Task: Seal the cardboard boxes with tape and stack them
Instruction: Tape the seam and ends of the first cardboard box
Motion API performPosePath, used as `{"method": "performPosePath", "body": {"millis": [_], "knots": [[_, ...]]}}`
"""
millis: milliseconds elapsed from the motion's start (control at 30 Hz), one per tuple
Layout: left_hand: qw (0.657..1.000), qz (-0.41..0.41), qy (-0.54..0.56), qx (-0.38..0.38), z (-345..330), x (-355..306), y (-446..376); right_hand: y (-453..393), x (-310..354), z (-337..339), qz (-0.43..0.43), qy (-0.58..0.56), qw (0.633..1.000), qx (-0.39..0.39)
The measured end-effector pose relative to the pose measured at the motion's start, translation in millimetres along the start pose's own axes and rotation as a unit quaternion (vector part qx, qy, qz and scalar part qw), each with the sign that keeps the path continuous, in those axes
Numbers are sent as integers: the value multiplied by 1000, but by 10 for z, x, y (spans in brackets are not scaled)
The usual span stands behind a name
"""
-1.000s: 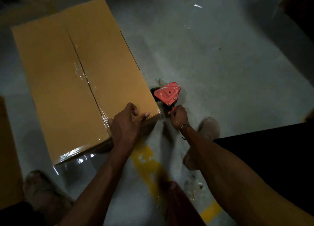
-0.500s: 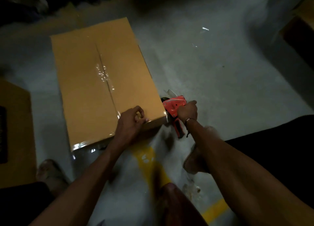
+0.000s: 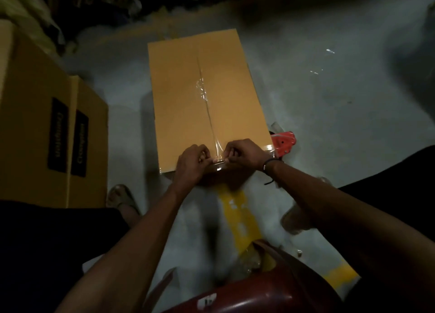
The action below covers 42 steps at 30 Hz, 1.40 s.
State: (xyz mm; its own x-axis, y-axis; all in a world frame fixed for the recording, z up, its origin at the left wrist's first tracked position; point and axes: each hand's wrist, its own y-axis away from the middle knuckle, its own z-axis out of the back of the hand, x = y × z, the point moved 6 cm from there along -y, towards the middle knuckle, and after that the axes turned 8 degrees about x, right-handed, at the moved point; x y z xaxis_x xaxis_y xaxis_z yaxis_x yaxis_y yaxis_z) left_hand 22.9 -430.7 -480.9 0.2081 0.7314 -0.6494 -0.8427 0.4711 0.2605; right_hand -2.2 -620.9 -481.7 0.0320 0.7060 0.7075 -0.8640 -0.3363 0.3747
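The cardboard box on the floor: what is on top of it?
On the cardboard box, clear tape runs along the centre seam; both hands, left and right, press its near end. The inside is covered.

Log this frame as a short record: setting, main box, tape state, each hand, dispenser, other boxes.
setting: concrete floor with yellow line
box: flaps closed
tape: clear strip along centre seam
left hand: pinching tape end at near edge
right hand: pinching tape end too
dispenser: red, on floor right of box, untouched
other boxes: left, upright
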Motion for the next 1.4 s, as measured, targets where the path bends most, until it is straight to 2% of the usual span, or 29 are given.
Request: {"method": "performPosePath", "body": {"millis": [200,400,600,833,1100,1200,1300,1400], "knots": [[988,-60,-138,-17,-126,-118,-20,14,91,-19,44,114,992,14],[950,-132,-281,5,-239,-101,-93,-19,143,-72,94,257,961,44],[929,-211,-300,44,-166,-24,-71,-31,95,17,137,307,938,87],[941,-147,-299,64,184,366,114,138,-192,290,75,337,932,114],[962,-35,-266,44,586,732,376,526,-594,621,-26,381,923,39],[972,10,-230,51,667,830,417,511,-613,617,-40,367,928,40],[980,13,-189,67,675,836,442,460,-645,574,-46,332,940,64],[982,6,-171,76,671,790,439,429,-703,549,-59,338,935,86]]}}
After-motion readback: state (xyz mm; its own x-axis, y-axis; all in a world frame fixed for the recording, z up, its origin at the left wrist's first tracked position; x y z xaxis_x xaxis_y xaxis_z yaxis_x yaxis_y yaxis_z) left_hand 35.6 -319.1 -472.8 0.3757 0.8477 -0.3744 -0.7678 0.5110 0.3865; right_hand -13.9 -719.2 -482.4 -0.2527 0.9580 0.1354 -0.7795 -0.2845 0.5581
